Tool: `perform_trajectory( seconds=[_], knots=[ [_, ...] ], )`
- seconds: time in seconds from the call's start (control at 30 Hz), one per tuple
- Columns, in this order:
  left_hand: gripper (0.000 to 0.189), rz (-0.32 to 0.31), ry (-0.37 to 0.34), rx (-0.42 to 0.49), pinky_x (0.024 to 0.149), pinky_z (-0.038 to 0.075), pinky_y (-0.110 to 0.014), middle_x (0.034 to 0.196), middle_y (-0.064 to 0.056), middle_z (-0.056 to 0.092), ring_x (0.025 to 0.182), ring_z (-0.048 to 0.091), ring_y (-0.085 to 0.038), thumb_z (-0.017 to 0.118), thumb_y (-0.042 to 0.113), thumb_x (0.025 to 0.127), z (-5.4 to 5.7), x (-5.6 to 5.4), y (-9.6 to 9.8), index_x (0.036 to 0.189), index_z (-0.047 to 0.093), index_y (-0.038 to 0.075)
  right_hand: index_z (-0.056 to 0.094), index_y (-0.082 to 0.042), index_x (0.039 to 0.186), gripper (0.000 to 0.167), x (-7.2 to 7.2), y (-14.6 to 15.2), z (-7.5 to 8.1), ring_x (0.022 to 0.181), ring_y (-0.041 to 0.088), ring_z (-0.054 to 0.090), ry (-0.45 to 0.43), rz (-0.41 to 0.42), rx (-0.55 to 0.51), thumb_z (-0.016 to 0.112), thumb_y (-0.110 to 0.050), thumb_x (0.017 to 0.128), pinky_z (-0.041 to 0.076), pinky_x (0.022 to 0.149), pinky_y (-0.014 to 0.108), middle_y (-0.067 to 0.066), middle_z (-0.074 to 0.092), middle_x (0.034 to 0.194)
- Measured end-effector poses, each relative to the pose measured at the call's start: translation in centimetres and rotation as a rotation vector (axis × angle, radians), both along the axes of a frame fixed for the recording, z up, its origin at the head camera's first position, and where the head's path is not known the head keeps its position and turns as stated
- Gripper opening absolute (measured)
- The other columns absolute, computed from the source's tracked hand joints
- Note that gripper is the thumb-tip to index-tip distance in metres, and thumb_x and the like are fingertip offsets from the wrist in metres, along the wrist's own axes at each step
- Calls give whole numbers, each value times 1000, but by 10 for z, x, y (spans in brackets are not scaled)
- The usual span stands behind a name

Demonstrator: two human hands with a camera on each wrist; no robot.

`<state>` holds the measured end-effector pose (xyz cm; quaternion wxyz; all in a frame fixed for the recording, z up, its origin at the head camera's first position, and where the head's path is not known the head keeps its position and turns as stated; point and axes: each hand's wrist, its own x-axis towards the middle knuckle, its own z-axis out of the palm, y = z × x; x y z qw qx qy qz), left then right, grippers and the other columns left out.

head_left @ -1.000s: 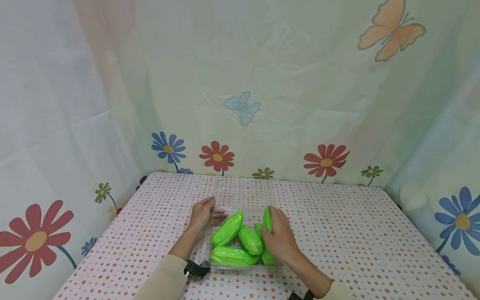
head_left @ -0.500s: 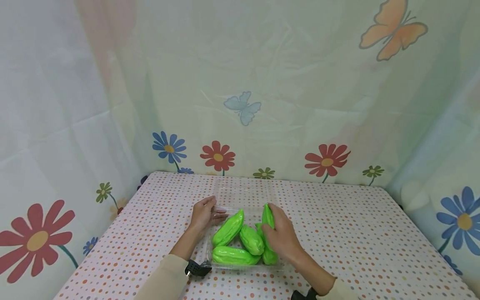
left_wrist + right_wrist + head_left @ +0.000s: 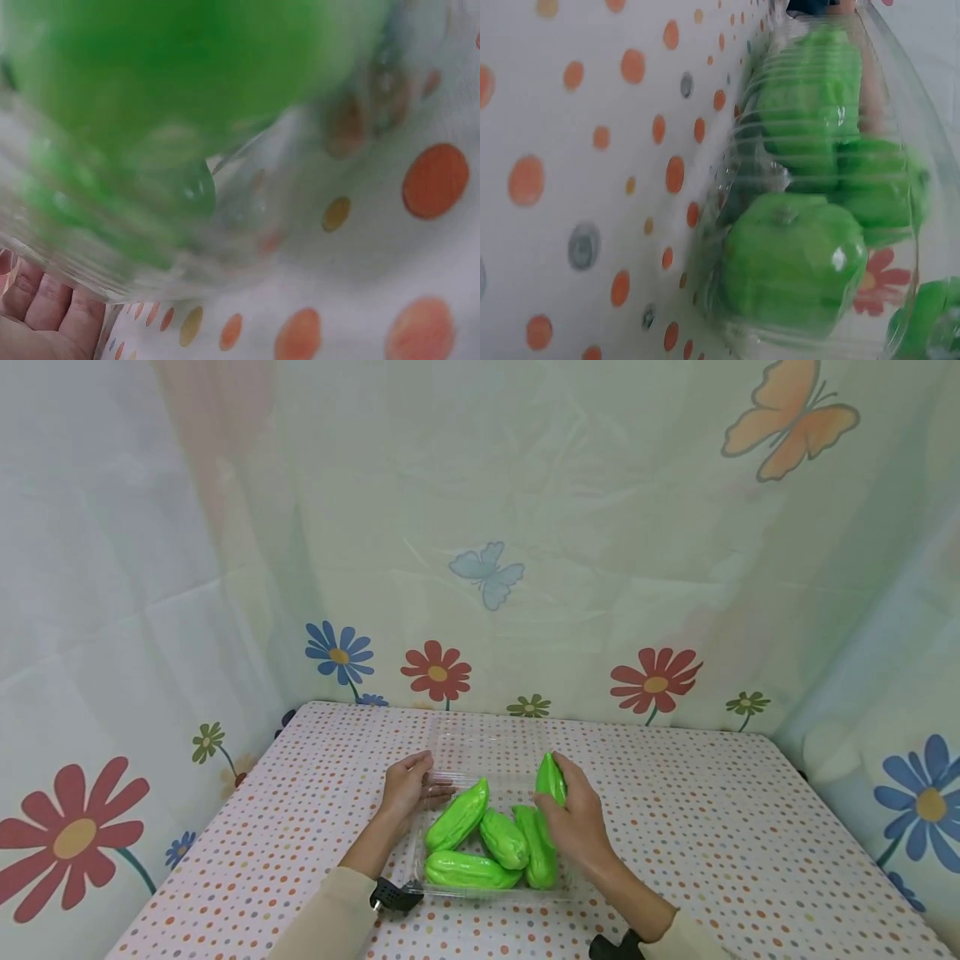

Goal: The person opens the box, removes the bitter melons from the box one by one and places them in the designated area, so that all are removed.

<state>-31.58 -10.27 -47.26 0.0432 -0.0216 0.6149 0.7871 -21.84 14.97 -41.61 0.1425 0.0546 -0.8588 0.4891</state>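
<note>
A clear plastic clamshell box point(image 3: 491, 893) lies open on the table, its lid point(image 3: 487, 739) folded back away from me. Several glossy bright-green ridged gourds point(image 3: 457, 816) lie inside. My left hand point(image 3: 403, 792) holds the box at its far left corner, with fingers showing through the plastic; in the left wrist view, the fingers point(image 3: 49, 304) lie beside the box wall. My right hand point(image 3: 577, 814) grips another green gourd point(image 3: 551, 779) between thumb and fingers, tip upward, at the box's far right side. In the right wrist view, gourds point(image 3: 795, 262) show through the ribbed wall.
The table has a white cloth point(image 3: 712, 843) with coloured dots. Behind and at both sides hangs a pale curtain point(image 3: 375, 510) printed with flowers and butterflies. A black wrist strap point(image 3: 395, 897) sits on my left wrist, near the box's near left corner.
My right hand has moved up and to the right with the green gourd, away from the gourd beside it in the box. The left hand and the box stay in place.
</note>
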Motion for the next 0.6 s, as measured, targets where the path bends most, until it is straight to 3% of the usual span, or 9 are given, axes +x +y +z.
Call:
perform_trajectory(
  seconds=[0.17,0.27,0.4,0.6],
  knots=[
    [52,10,-8,-21,76,65,-41,96,-28,73,78,76,-28,50,22,108,0,0,-1,152,39,-3,30,0,157,66,-6,9,0,129,37,50,-52,-9,-104,56,-6,97,49,105,51,24,42,152],
    [51,20,-13,-23,75,66,-41,84,-22,71,74,76,-26,51,23,108,0,0,-1,151,41,-3,29,-2,158,66,-10,15,1,132,37,46,-86,-9,-172,56,-6,97,45,110,50,24,42,151],
    [50,34,-24,-30,73,66,-40,71,-5,60,70,75,-24,53,22,107,-1,0,-1,150,44,-1,29,-2,158,68,-15,20,-1,133,36,45,-104,-24,-204,57,-6,97,44,111,50,24,42,150],
    [49,49,-30,-41,73,66,-40,75,-3,53,72,75,-24,54,23,106,0,2,0,149,47,1,28,-2,158,68,-19,25,-4,139,38,40,-102,-51,-181,56,-7,97,36,119,53,24,38,155]
  ],
)
